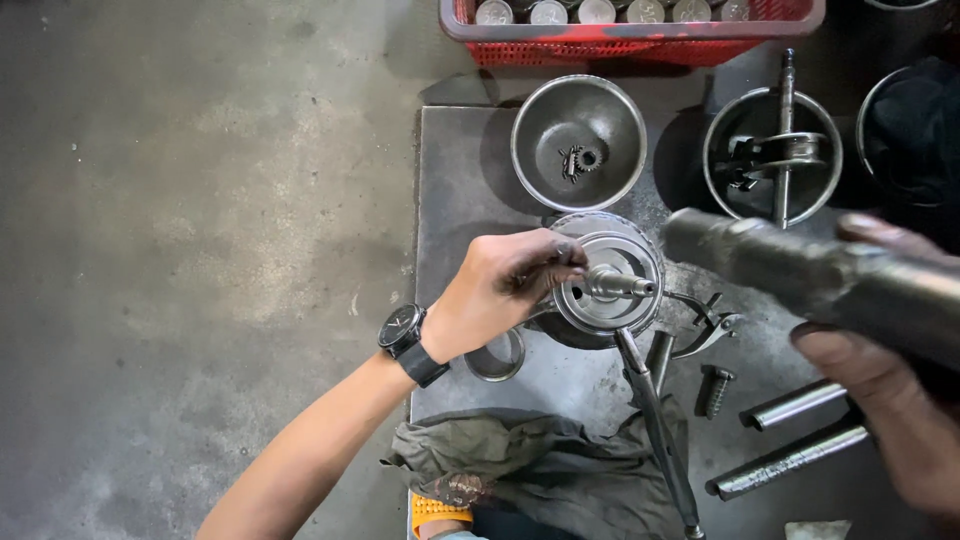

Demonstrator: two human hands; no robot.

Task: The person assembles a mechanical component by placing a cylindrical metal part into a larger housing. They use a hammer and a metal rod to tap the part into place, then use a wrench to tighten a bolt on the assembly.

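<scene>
Steel and grease mark the whole scene, viewed from above the tabletop (470,180), a grey metal plate on a concrete floor (200,200). Nearest the viewer, an olive rag (540,470) is laid over the tabletop's edge, with a long bar (655,420) running across it toward the centre. To the right, two plain steel rods (790,435) and a short bolt (714,388) are seen lying loose, apparently not yet fitted. A small metal ring (497,357) is set just beside the left wrist, which bears a black watch (404,330).

At mid-distance, the left hand (495,290) is closed on the rim of a round clutch-like assembly (608,285), whose central shaft stands up, tilted toward the viewer. The assembly is thus judged to be seated and steadied, with work on its shaft in hand. The right hand (890,400) is wrapped around a heavy dark cylindrical tool (820,280), blurred, its end held just beside the shaft; contact cannot be told. A forked bracket (705,325) lies beside the assembly.

Farther off, one steel bowl (578,140) holds small gears, and a second bowl (772,155) holds a shaft with a fitting; these parts appear still unmounted. A red crate (630,30) of round parts is seen at the far edge.
</scene>
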